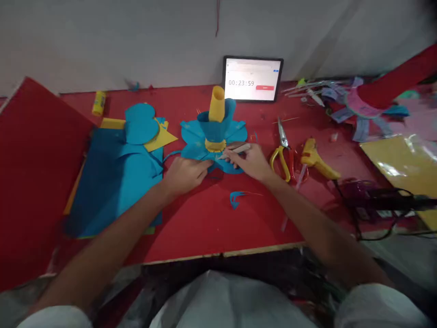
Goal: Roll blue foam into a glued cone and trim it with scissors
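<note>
Flower (214, 130) lies just beyond 2 hands (187, 175), fingertips (209, 163) over near petals (223, 166).

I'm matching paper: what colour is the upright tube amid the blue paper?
The upright tube is yellow, as the head view shows.

Red tabletop (194, 223), light-coloured front edge. Blue paper flower (189, 134) on it, at the fingertips of left hand (187, 175) and right hand (249, 160). Left of left hand: stack of blue and yellow sheets (136, 182); beyond stack, yellow glue stick (99, 103). Nearer the table's front than right hand: blue scrap (234, 199). Just right of right hand: pliers (282, 136), yellow and red handles; next, yellow glue gun (316, 158). Beyond both hands: tablet (252, 79), back edge. Far right of right hand: glossy yellow sheet (403, 168).
</note>
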Demonstrator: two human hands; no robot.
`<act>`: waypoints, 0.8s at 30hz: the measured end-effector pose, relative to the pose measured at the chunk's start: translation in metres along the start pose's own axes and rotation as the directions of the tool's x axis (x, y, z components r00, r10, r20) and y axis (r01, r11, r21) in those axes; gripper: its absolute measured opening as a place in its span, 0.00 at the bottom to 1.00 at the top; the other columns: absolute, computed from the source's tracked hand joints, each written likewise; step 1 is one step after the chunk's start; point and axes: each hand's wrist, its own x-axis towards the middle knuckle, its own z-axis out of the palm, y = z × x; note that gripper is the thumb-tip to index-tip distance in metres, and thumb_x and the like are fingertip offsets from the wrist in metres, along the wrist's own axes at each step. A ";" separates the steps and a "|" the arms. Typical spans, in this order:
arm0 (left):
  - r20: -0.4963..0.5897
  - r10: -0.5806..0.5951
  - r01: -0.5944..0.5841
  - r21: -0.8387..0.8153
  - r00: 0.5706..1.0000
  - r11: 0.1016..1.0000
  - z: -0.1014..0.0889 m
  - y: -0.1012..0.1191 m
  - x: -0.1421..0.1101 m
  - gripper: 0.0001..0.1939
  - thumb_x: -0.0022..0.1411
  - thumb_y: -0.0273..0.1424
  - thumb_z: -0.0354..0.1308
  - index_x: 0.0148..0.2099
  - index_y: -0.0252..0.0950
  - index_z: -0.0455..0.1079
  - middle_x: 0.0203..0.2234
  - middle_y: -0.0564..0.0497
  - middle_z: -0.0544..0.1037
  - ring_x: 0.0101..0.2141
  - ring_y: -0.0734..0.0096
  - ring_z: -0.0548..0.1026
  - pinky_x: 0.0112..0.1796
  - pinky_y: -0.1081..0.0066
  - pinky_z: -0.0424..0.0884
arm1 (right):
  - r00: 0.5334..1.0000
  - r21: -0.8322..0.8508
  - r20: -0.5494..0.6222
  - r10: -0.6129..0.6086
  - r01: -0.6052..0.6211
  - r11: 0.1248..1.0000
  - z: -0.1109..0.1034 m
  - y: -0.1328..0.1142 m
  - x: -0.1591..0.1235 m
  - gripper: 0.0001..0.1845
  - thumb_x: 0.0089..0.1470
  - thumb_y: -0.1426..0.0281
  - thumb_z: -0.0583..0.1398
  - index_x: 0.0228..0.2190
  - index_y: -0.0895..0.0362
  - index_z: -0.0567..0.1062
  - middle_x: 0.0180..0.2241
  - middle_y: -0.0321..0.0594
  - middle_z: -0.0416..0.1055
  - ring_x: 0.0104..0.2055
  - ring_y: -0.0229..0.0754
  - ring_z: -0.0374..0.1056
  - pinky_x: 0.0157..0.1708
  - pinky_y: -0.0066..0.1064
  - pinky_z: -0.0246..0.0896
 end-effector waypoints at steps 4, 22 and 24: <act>-0.005 -0.006 0.006 -0.018 1.000 1.000 0.000 -0.001 -0.001 0.21 0.68 0.28 0.52 0.55 0.41 0.83 0.29 0.45 0.86 0.26 0.63 0.80 0.26 0.69 0.65 | 1.000 -0.009 -0.008 0.006 -0.006 1.000 0.002 -0.009 -0.001 0.30 0.60 0.42 0.63 0.35 0.57 0.83 0.34 0.46 0.83 0.28 0.41 0.76 0.21 0.30 0.71; -0.080 0.029 -0.030 -0.011 0.996 0.999 0.002 -0.001 -0.001 0.20 0.67 0.26 0.52 0.51 0.39 0.84 0.30 0.45 0.86 0.27 0.63 0.81 0.23 0.68 0.59 | 0.998 -0.060 0.046 -0.045 0.047 0.997 0.000 -0.010 -0.002 0.23 0.64 0.49 0.63 0.36 0.54 0.87 0.46 0.45 0.85 0.38 0.46 0.81 0.23 0.31 0.74; -0.074 0.023 -0.024 -0.011 0.997 1.000 0.001 -0.001 -0.001 0.19 0.67 0.26 0.52 0.51 0.39 0.84 0.31 0.45 0.87 0.27 0.63 0.82 0.23 0.68 0.59 | 0.996 -0.075 0.064 -0.053 0.058 0.995 0.000 -0.010 -0.002 0.22 0.64 0.50 0.63 0.36 0.53 0.88 0.46 0.44 0.85 0.40 0.47 0.81 0.26 0.32 0.76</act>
